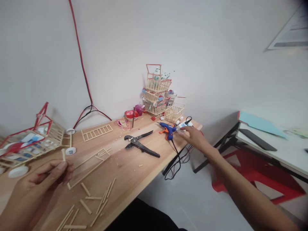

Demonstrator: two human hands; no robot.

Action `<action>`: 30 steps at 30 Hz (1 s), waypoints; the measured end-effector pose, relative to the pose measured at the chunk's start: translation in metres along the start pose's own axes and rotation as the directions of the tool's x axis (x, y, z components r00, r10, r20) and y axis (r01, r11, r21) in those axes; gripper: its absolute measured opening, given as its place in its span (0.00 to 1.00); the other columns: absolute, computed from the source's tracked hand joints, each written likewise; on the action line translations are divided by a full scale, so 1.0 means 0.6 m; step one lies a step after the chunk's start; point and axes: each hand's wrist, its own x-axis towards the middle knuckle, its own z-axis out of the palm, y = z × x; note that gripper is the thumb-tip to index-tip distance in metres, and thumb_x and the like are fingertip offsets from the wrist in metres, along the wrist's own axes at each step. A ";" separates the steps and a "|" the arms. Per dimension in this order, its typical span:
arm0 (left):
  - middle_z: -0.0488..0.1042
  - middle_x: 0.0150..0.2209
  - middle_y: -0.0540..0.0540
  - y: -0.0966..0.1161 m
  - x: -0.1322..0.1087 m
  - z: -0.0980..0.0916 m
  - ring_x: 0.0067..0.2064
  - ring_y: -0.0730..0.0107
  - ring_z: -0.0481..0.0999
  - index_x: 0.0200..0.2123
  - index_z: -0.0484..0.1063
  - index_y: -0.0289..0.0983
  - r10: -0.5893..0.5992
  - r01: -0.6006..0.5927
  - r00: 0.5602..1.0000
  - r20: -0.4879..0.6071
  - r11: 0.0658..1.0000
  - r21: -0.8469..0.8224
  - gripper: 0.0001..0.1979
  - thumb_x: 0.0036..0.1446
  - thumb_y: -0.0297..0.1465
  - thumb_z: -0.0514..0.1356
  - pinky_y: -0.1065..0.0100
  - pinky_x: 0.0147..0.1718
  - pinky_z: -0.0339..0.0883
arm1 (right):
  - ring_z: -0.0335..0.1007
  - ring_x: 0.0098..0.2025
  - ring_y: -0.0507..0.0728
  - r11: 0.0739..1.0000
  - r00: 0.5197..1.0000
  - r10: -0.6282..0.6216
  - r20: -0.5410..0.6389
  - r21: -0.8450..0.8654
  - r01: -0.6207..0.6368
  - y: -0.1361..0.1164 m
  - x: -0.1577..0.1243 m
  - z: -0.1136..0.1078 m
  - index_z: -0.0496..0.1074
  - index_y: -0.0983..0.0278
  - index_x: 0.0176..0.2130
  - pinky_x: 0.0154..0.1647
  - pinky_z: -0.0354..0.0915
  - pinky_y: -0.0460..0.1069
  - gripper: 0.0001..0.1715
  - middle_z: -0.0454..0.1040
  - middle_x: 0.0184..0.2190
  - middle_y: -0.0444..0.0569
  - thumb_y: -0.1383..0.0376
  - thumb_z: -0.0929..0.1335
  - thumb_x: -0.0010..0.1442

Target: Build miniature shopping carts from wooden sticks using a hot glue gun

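A short wooden stick (63, 154) stands upright, pinched between the thumb and fingers of my left hand (49, 176). Beside that hand lies a partly built frame of thin sticks (89, 171), with several loose sticks (86, 207) in front of it. My right hand (196, 138) reaches over the table's right edge, fingers stretched out by the back end of a blue and orange glue gun (170, 127). Whether the fingertips touch it I cannot tell. Black-handled pliers (141, 146) lie opened between the two hands.
A ladder-like stick piece (97, 136) lies near the wall. Stacked stick baskets (156, 96) and a small stick cart (174, 113) stand at the back, a larger cart (31, 150) at left. A white power strip (184, 124) sits behind my right hand; a cord (176, 150) hangs off the edge.
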 end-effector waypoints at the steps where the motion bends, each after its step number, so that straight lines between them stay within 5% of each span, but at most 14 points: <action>1: 0.78 0.27 0.52 0.001 -0.001 0.000 0.30 0.69 0.74 0.26 0.79 0.44 0.003 -0.002 1.000 0.018 1.000 -0.024 0.17 0.29 0.43 0.75 0.75 0.29 0.72 | 0.72 0.47 0.63 1.000 0.999 0.015 -0.030 -0.004 -0.015 -0.010 -0.009 0.013 0.75 0.64 0.44 0.45 0.65 0.53 0.24 0.77 0.43 0.56 0.49 0.65 0.60; 8: 0.76 0.26 0.52 0.023 -0.015 0.013 0.29 0.73 0.72 0.24 0.79 0.42 -0.060 0.061 0.998 0.034 0.998 -0.035 0.23 0.22 0.46 0.76 0.81 0.29 0.70 | 0.74 0.33 0.60 0.911 0.927 0.364 0.094 0.170 -0.375 -0.068 0.006 0.048 0.71 0.64 0.28 0.34 0.62 0.50 0.28 0.77 0.26 0.52 0.44 0.61 0.61; 14: 0.76 0.24 0.50 0.043 -0.028 0.022 0.29 0.73 0.71 0.23 0.78 0.40 0.008 -0.010 0.997 0.076 1.000 0.022 0.25 0.22 0.50 0.75 0.80 0.29 0.68 | 0.67 0.22 0.57 0.796 0.884 0.441 0.153 0.390 -0.464 -0.081 0.039 0.066 0.66 0.62 0.16 0.25 0.57 0.48 0.23 0.66 0.12 0.46 0.52 0.70 0.51; 22: 0.76 0.25 0.49 0.028 -0.021 0.017 0.28 0.72 0.70 0.26 0.78 0.38 0.070 -0.070 0.988 0.138 0.998 -0.001 0.21 0.33 0.47 0.73 0.75 0.29 0.66 | 0.68 0.28 0.56 0.619 0.889 0.451 0.084 0.688 -0.379 -0.091 -0.009 0.073 0.68 0.64 0.32 0.28 0.63 0.49 0.27 0.73 0.27 0.50 0.42 0.64 0.53; 24: 0.76 0.26 0.49 0.021 -0.016 0.013 0.28 0.72 0.70 0.28 0.78 0.37 0.103 -0.109 0.978 0.182 0.994 0.022 0.19 0.39 0.46 0.72 0.74 0.29 0.66 | 0.66 0.29 0.54 0.467 0.915 0.392 0.099 0.835 -0.291 -0.103 -0.025 0.068 0.68 0.62 0.33 0.29 0.64 0.49 0.27 0.71 0.28 0.48 0.42 0.67 0.51; 26: 0.75 0.26 0.49 0.016 -0.014 0.011 0.27 0.73 0.70 0.28 0.78 0.37 0.132 -0.144 0.968 0.213 0.989 0.043 0.17 0.43 0.45 0.70 0.75 0.28 0.64 | 0.64 0.29 0.53 0.207 0.949 0.265 0.171 0.951 -0.229 -0.124 -0.039 0.056 0.70 0.62 0.34 0.30 0.64 0.48 0.25 0.68 0.28 0.45 0.45 0.72 0.49; 30: 0.77 0.26 0.46 0.019 -0.018 0.016 0.27 0.73 0.71 0.29 0.79 0.35 0.117 -0.123 0.977 0.180 0.992 0.021 0.18 0.42 0.44 0.71 0.74 0.28 0.65 | 0.60 0.28 0.50 -0.148 0.946 0.015 0.325 0.936 -0.320 -0.198 -0.055 0.025 0.74 0.61 0.40 0.26 0.62 0.45 0.23 0.63 0.27 0.42 0.48 0.73 0.52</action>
